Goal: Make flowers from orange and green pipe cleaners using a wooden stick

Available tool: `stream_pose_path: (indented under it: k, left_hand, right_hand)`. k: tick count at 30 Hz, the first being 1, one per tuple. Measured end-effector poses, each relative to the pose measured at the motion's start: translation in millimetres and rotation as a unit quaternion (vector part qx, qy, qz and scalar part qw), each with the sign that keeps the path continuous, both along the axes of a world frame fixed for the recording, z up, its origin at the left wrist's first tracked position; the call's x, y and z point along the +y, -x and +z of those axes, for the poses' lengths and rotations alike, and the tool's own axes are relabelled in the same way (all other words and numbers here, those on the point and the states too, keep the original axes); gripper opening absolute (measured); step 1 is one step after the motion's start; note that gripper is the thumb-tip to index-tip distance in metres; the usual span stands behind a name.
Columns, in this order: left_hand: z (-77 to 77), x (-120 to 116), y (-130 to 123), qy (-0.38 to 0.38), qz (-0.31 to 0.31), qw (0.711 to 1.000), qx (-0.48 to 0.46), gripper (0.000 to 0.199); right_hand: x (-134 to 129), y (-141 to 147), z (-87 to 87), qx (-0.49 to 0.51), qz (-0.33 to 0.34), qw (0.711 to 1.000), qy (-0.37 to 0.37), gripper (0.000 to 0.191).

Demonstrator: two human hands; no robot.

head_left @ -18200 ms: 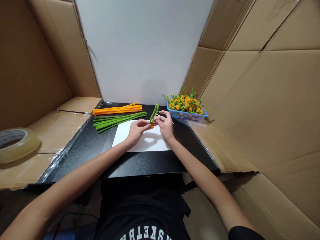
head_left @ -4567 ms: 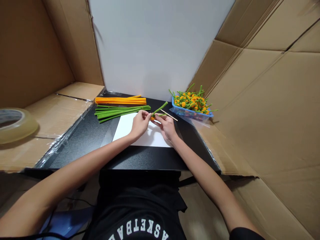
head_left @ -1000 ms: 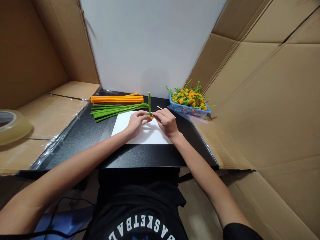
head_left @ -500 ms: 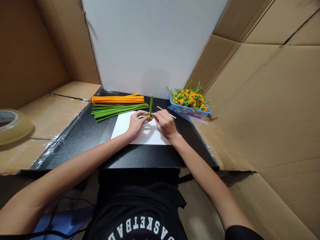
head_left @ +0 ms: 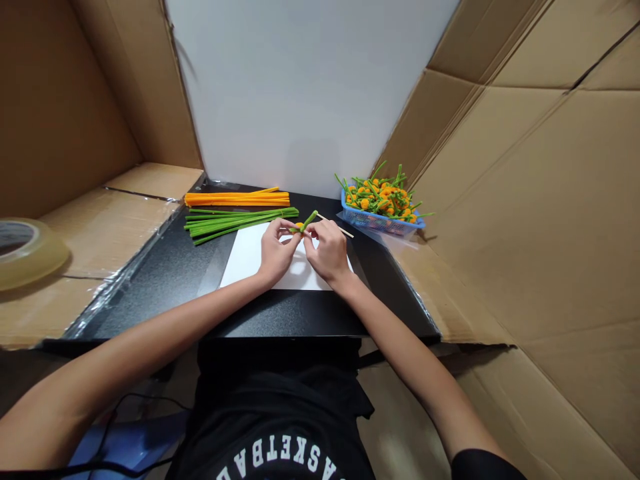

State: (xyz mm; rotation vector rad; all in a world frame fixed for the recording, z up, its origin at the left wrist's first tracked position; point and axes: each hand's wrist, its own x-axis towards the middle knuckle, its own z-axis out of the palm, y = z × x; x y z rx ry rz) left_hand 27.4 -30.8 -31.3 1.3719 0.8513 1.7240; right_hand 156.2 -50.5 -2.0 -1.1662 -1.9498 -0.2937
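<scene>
Tipped down from upright, the green pipe-cleaner stem [head_left: 309, 219] now slants up and to the right, low over a sheet of white paper [head_left: 243, 257]. Both hands work close together, their fingertips almost meeting: the left hand [head_left: 276, 253] and the right hand [head_left: 326, 254] pinch the stem at its lower end, where a small orange bloom [head_left: 299, 226] shows between them. A thin wooden skewer [head_left: 339, 227] runs out past the right hand's fingers; whether it is gripped or only lies beside them cannot be told. The paper lies on a black table [head_left: 150, 303]. Beyond it, a bundle of green pipe cleaners [head_left: 235, 223] and a bundle of orange pipe cleaners [head_left: 237, 199] remain plentiful. To the right, a blue plastic basket [head_left: 360, 220] is heaped with orange-bloomed green stems [head_left: 376, 200], so many look done, with this one in hand. A roll of clear packing tape [head_left: 25, 257] rests on a cardboard sheet [head_left: 100, 233] at the left.
</scene>
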Motion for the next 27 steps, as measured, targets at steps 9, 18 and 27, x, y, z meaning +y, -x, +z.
stream_pose_path:
  k: [9, 18, 27]
  left_hand:
    - [2.9, -6, 2, -0.043, 0.035, 0.996, 0.069, 0.011]
    - [6.1, -10, 4, -0.150, 0.035, 0.979, 0.137, 0.013]
    - [3.6, -7, 5, -0.215, 0.060, 0.955, 0.196, 0.007]
  right_hand:
    - [-2, 2, 13.5, 0.166, 0.017, 0.971, 0.169, 0.013]
    - [5, -13, 23.0, 0.458, 0.167, 0.732, 0.476, 0.026]
    - [7, -19, 29.9, 0.546, 0.181, 0.564, 0.593, 0.017]
